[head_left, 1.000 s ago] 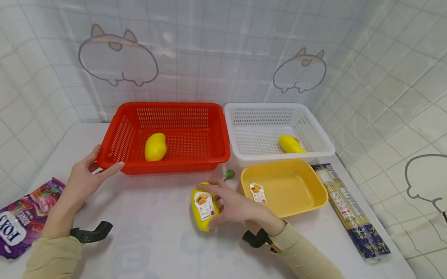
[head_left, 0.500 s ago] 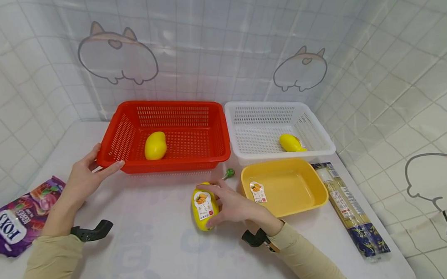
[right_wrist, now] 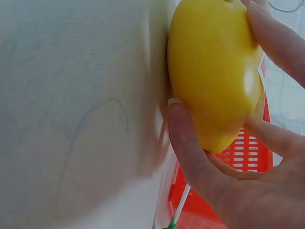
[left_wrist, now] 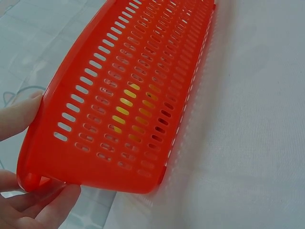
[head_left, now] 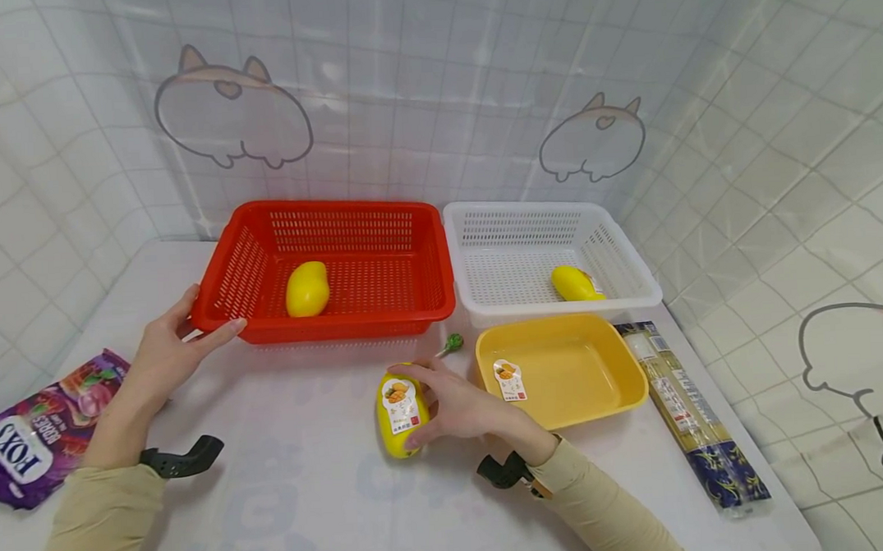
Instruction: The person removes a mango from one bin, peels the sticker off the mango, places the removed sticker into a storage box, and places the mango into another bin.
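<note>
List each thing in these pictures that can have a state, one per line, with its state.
Left hand: gripping the near left corner of the red basket.
Right hand: holding the first mango.
First mango: label up.
Red basket: open side up, second mango inside.
White basket: open side up, third mango inside.
Yellow bin: open side up.
Lollipop-like item: lying down.
Purple bag: lying flat, seal unclear.
Long packet: lying flat, seal unclear.

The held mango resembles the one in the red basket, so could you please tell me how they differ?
The held mango shows a white label; the basket mango shows none. The right hand grips the held mango, while the basket mango lies untouched in the red basket. Both are yellow and rounded.
</note>
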### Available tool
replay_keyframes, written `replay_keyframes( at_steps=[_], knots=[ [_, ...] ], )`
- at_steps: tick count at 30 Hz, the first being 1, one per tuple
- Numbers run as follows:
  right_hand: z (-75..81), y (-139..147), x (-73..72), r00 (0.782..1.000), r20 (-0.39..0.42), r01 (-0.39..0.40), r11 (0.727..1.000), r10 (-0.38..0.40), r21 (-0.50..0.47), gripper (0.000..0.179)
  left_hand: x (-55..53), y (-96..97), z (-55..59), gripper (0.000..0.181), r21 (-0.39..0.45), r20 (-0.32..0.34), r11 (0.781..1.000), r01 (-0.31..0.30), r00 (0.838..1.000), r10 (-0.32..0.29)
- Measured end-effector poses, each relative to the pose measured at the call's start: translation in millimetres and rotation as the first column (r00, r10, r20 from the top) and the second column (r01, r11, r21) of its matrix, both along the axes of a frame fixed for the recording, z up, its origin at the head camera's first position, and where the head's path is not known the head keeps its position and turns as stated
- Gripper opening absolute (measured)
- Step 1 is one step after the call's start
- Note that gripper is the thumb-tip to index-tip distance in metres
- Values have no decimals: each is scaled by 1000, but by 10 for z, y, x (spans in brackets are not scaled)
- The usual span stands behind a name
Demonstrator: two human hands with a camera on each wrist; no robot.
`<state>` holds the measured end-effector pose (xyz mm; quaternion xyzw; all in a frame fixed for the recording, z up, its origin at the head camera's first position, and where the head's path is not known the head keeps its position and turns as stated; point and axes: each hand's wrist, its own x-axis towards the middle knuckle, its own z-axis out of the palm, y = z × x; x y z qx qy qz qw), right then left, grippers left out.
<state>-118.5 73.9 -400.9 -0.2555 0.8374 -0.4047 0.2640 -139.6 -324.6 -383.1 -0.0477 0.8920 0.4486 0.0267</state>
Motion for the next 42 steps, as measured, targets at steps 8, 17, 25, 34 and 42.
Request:
replay_keyframes(
  at_steps=[8,17,25,34,42],
  knots=[
    [-17,-4,-3,999,29,29,1000,-29,-7,96,-3,18,12,104,2,-2,1000,-13,1000,13],
    [-16,-22,4,997,64,46,998,-43,-39,95,11,66,35,103,8,-35,999,-34,999,34],
    [-40,-23,-10,997,57,52,998,-51,-23,96,31,140,77,98,-44,-183,994,-101,979,91],
    [-57,-24,-21,999,16,32,999,-31,-41,97,60,687,137,73,72,-647,997,28,762,25],
    [-32,1,-33,998,-57,-6,1000,7,22,96,259,1073,117,62,-97,-384,909,406,827,-410]
  ],
)
